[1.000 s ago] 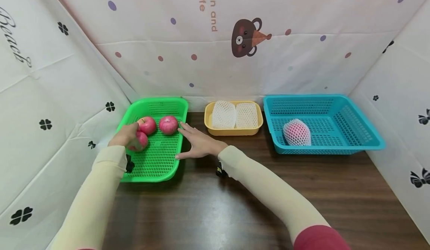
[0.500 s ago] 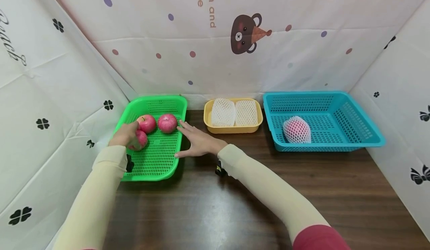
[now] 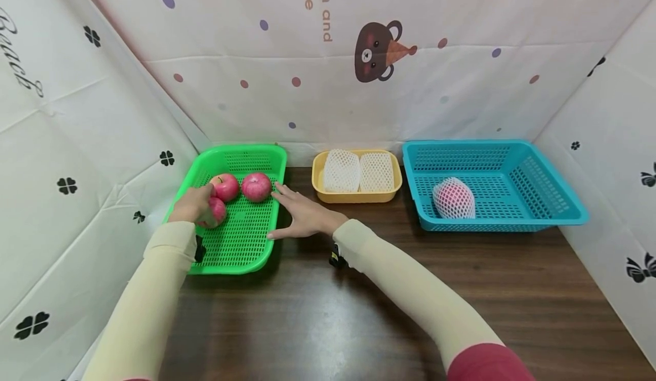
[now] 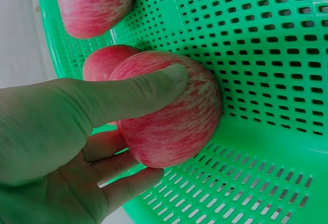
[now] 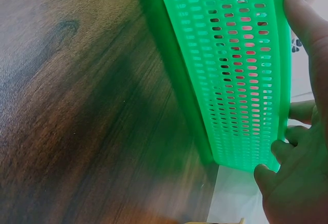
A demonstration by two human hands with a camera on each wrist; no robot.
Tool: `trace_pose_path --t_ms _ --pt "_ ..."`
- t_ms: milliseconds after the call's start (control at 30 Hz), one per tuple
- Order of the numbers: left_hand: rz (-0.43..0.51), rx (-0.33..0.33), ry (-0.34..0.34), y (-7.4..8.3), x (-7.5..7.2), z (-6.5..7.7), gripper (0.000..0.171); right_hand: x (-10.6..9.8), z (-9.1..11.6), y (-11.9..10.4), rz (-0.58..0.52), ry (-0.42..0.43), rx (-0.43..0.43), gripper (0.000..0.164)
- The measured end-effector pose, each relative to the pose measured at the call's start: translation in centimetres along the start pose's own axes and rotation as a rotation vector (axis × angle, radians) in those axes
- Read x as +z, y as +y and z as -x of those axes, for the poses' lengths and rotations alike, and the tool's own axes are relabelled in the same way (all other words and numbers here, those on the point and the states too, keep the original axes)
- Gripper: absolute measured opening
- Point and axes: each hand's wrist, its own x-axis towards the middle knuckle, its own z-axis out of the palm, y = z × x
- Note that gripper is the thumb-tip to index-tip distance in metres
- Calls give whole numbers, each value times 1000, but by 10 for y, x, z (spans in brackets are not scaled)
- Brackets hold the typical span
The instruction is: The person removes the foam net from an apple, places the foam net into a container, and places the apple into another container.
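Inside the green basket, my left hand grips a red apple. The left wrist view has the thumb across the apple's top and the fingers curled under its side. Two other red apples, a nearer one and one farther right, lie beside it in the basket. My right hand is at the basket's right rim, fingers spread and holding nothing. In the right wrist view its fingertips rest at the rim.
A yellow tray with two white foam net sleeves stands at the back middle. To its right is a blue basket with one net-wrapped apple. Printed cloth walls enclose the dark wooden table.
The hands and apples keep nearly the same places. Only the head view shifts slightly.
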Motion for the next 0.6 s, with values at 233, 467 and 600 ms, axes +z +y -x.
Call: trace_pose_path --t_ms 233,467,600 --pt "22 17 16 -1 1 0 59 1 0 0 3 14 2 111" --pt "24 26 1 -6 2 0 66 0 1 -1 63 -7 -2 111" --pt "22 31 0 -8 2 0 66 -3 2 -3 95 -14 -8 110"
